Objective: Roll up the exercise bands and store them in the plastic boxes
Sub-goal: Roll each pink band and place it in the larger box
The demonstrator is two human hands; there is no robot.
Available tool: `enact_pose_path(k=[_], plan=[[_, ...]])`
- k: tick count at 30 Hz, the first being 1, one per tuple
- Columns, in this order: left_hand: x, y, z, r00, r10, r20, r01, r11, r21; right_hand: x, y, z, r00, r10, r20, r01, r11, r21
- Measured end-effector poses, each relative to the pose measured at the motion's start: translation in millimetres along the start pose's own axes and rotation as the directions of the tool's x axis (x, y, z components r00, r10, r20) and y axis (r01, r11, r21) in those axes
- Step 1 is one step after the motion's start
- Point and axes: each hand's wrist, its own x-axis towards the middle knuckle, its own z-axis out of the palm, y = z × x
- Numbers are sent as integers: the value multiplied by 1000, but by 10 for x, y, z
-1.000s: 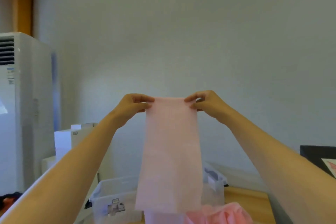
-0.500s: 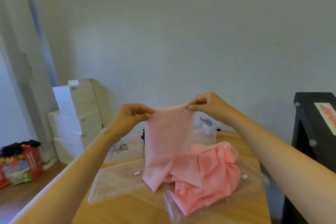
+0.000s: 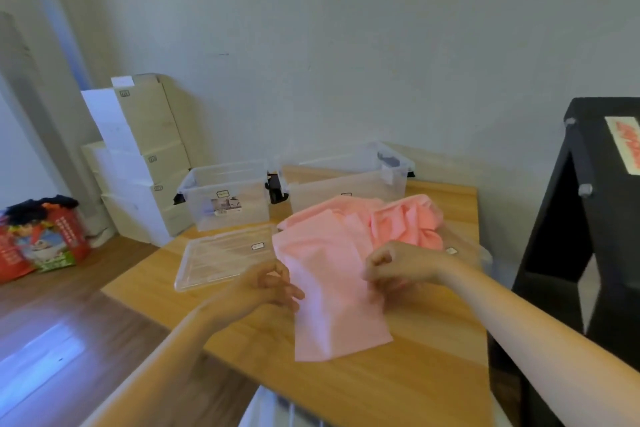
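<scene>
We have the pink band (image 3: 332, 305) lying flat on the worktop (image 3: 398, 392), near the plastic boxes (image 3: 225, 198); our left hand (image 3: 266, 288) and right hand (image 3: 398, 267) each keep a grip pinched on a side edge; it looks thin, limp and light, probably stretchy; we'd pinch the near corners and roll tight.

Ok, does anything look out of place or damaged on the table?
Nothing is damaged or spilled. The only untidy thing is the heap of pink bands, which lies crumpled and unrolled in front of the right box, partly on a clear lid.
</scene>
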Motion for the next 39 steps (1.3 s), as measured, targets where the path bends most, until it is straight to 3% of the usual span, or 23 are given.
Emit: enact_pose_path(k=[3, 6, 11, 17, 20, 23, 28, 34, 39], plan=[[205, -111, -67, 981, 10, -192, -5, 1000, 26, 284, -52, 28, 930, -141, -341, 131, 990, -53], [458, -225, -127, 955, 29, -295, -4, 996, 87, 626, -41, -5, 832, -205, -515, 132, 976, -175], [907, -529, -315, 896, 12, -443, 93, 972, 216, 1169, -15, -84, 814, -241, -529, -18, 899, -438], [1259, -970, -571, 898, -51, -437, 143, 973, 179, 1726, -2, -233, 879, -211, -428, -138, 747, -650], [1276, -918, -503, 874, -2, -485, 211, 903, 375, 1841, 197, -172, 880, -147, -451, -168, 793, -586], [1307, -952, -398, 870, 121, -477, 200, 799, 568, 1872, 408, -75, 822, -153, -548, -163, 859, -485], [1377, -854, -412, 833, 62, -550, 204, 889, 409, 1858, 327, -142, 773, -204, -601, -44, 927, -372], [1378, -340, -570, 843, 94, -529, 7, 982, 187, 1676, -9, -410, 743, -208, -636, 67, 969, -238], [1338, 308, -679, 828, 209, -521, -172, 978, 120, 1376, -489, -653, 672, -265, -692, 216, 963, -160]])
